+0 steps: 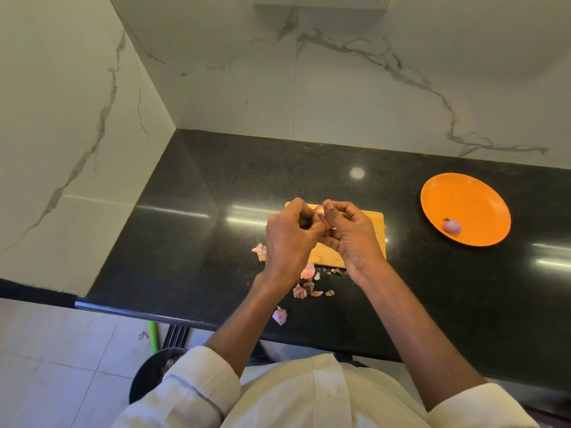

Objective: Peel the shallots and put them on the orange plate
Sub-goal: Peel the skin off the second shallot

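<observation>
Fingers of both hands, left and right, pinch a mostly hidden shallot above the board; another lies on the plate.

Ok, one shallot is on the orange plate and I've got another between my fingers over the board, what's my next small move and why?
Probably keep stripping skin before carrying it over. Both the left hand and right hand pinch the shallot above the cutting board, and it is mostly hidden, so whether it is fully peeled can't be told. The orange plate holds one peeled shallot.
</observation>
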